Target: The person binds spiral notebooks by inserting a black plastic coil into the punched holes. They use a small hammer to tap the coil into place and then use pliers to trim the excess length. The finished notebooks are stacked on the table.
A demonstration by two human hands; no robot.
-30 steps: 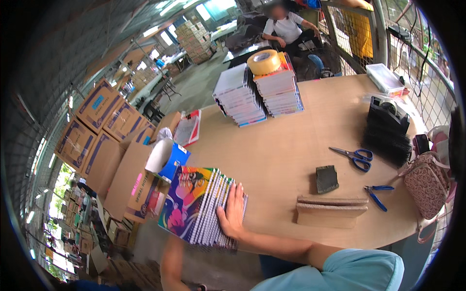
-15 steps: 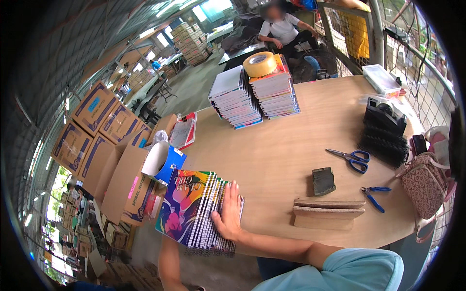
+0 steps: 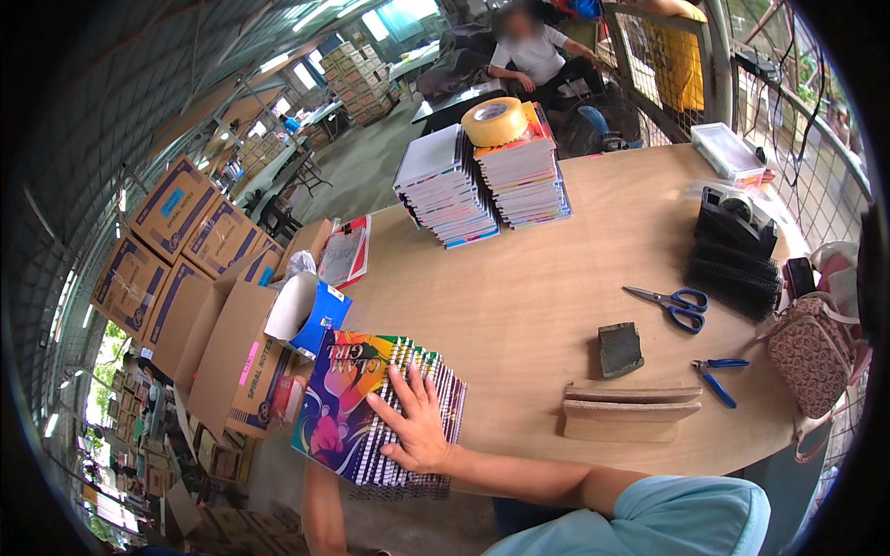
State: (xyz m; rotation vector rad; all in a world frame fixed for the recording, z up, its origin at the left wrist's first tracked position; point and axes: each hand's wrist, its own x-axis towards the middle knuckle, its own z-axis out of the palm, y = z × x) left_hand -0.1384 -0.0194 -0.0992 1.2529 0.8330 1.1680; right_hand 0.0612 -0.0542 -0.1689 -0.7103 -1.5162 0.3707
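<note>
A slanting stack of spiral notebooks with a colourful cover lies at the table's near left edge, its white spiral bindings fanned toward the right. My right hand rests on the bindings, fingers spread and flat. Below the stack, my left forearm reaches up; the hand itself is hidden beneath the notebooks, so its fingers do not show. Farther back stand two taller piles of notebooks, and on the right-hand one sits a roll of yellowish tape.
Open cardboard box and stacked cartons stand left. Across the table lie scissors, a dark block, cardboard pieces, pliers, black spiral coils and a tape dispenser. A person sits beyond.
My right hand has moved left from the stack's right side onto the bindings, and its fingers have spread. The notebooks now fan out more toward the right.
</note>
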